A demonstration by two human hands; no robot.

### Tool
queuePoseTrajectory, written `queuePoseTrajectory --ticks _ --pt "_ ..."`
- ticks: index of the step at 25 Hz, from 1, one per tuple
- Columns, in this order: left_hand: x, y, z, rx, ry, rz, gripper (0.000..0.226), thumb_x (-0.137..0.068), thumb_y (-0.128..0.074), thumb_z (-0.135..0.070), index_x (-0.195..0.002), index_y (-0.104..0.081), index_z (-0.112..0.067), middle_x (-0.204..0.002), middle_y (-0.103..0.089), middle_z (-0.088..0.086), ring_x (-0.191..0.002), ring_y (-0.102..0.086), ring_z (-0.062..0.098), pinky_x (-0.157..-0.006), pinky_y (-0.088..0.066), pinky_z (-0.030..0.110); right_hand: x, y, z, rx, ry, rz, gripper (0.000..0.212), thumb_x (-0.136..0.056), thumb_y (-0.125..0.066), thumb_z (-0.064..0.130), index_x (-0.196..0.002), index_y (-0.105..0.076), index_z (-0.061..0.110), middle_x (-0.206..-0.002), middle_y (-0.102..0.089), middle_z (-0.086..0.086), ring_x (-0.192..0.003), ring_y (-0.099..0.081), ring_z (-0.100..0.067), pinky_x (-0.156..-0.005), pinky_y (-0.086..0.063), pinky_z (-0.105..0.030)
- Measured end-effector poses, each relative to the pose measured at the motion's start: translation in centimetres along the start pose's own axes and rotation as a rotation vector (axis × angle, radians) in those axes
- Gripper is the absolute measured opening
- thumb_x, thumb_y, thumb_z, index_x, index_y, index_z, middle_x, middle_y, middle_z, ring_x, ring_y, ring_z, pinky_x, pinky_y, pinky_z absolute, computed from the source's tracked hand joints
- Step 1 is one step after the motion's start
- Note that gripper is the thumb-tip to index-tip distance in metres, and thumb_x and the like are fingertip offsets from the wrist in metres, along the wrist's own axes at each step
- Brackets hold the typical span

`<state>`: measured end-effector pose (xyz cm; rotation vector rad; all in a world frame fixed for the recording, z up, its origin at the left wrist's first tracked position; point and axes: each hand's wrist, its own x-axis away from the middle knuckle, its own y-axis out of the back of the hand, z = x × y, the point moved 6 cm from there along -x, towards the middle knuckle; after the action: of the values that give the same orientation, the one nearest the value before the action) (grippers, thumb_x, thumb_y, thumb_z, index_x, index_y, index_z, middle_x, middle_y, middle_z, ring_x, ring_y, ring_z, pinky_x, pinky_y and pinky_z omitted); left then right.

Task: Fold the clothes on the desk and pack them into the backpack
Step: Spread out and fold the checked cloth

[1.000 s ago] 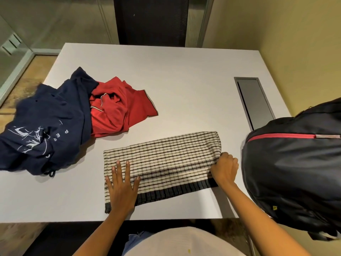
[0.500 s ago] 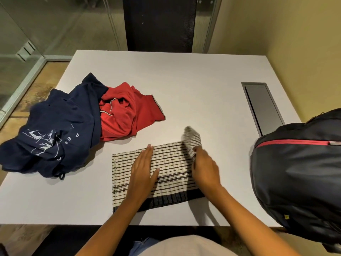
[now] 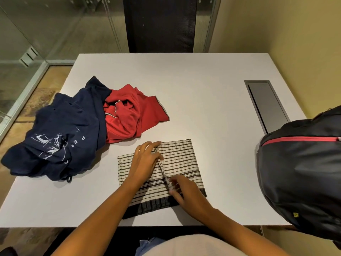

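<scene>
Head view: striped top (image 3: 180, 157) lies at the desk's (image 3: 203, 89) near edge, half doubled over. Left hand (image 3: 145, 163) presses flat on it, fingers straight; right hand (image 3: 186, 193) pinches the folded edge. I'd square that edge, then smooth outward before the backpack (image 3: 299, 163).

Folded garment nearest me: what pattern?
The folded garment is cream with thin dark stripes and a dark hem band; head view.
</scene>
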<state>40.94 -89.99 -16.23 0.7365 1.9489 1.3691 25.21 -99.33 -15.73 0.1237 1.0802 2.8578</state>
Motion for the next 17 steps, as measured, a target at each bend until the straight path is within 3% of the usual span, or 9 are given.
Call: queuePoseTrajectory --ticks 2,4,6,8,11,13,15,17 --pt "0.5 -0.7 0.7 -0.013 0.068 0.028 0.058 -0.057 -0.071 0.015 -0.101 -0.071 -0.022 -0.137 -0.055 0.007 -0.122 -0.05 0.034 -0.096 -0.04 0.043 0.8 -0.7 -0.6 -0.006 0.007 0.04 0.032 -0.1 -0.048 0.027 -0.127 -0.055 0.012 -0.118 -0.061 0.0 -0.107 -0.054 -0.01 -0.09 -0.04 -0.014" --pt "1.3 -1.5 1.1 -0.013 0.098 0.071 0.063 -0.061 -0.069 0.013 -0.117 -0.066 -0.017 -0.14 -0.052 0.009 -0.123 -0.05 0.036 -0.097 -0.044 0.048 1.4 -1.3 -2.3 0.118 0.028 -0.022 0.037 -0.101 -0.04 0.027 -0.129 -0.057 0.009 -0.127 -0.058 -0.004 -0.118 -0.051 -0.015 -0.1 -0.044 -0.025" --pt "2.2 -2.6 0.9 -0.048 0.07 0.14 0.058 -0.075 -0.069 -0.001 -0.13 -0.057 -0.017 -0.146 -0.044 0.009 -0.128 -0.048 0.035 -0.1 -0.044 0.052 2.1 -1.5 -4.7 0.284 0.014 -0.076 0.046 -0.099 -0.036 0.029 -0.138 -0.05 0.009 -0.146 -0.045 -0.008 -0.136 -0.04 -0.021 -0.112 -0.037 -0.035" --pt "3.1 -3.7 0.9 -0.114 0.073 0.207 0.061 -0.083 -0.069 -0.018 -0.14 -0.048 -0.02 -0.151 -0.037 0.008 -0.131 -0.045 0.034 -0.102 -0.041 0.054 2.2 -1.4 -6.6 0.432 0.011 -0.053 0.052 -0.1 -0.032 0.032 -0.149 -0.035 0.013 -0.158 -0.027 -0.006 -0.146 -0.024 -0.023 -0.119 -0.024 -0.036" --pt "4.4 -4.7 0.8 -0.132 0.121 0.234 0.066 -0.088 -0.064 -0.03 -0.147 -0.036 -0.024 -0.152 -0.036 0.009 -0.131 -0.044 0.035 -0.101 -0.04 0.054 1.3 0.6 -8.5 0.598 0.062 0.001 0.054 -0.1 -0.027 0.034 -0.151 -0.031 0.016 -0.157 -0.028 -0.003 -0.145 -0.027 -0.025 -0.117 -0.015 -0.039" --pt "4.7 -4.4 0.1 -0.107 0.132 0.201 0.066 -0.086 -0.066 -0.03 -0.146 -0.038 -0.025 -0.146 -0.043 0.012 -0.123 -0.048 0.034 -0.094 -0.045 0.049 -0.1 3.0 -10.0 0.691 0.107 0.006 0.054 -0.102 -0.019 0.036 -0.15 -0.033 0.015 -0.155 -0.033 -0.006 -0.143 -0.029 -0.031 -0.115 -0.015 -0.045" --pt "4.5 -3.5 -0.9 -0.042 0.149 0.129 0.06 -0.081 -0.07 -0.022 -0.138 -0.048 -0.025 -0.131 -0.054 0.013 -0.107 -0.055 0.031 -0.082 -0.047 0.042 -2.0 5.6 -11.5 0.75 0.124 -0.011 0.049 -0.102 -0.029 0.03 -0.147 -0.04 0.011 -0.152 -0.037 -0.012 -0.141 -0.032 -0.036 -0.116 -0.015 -0.049" --pt "4.1 -2.7 -1.9 0.029 0.169 0.072 0.051 -0.078 -0.071 -0.013 -0.126 -0.059 -0.024 -0.116 -0.057 0.01 -0.094 -0.056 0.027 -0.073 -0.045 0.036 -3.4 7.1 -11.5 0.76 0.075 -0.06 0.046 -0.09 -0.06 0.011 -0.134 -0.054 0.002 -0.143 -0.047 -0.022 -0.134 -0.042 -0.042 -0.117 -0.021 -0.051"
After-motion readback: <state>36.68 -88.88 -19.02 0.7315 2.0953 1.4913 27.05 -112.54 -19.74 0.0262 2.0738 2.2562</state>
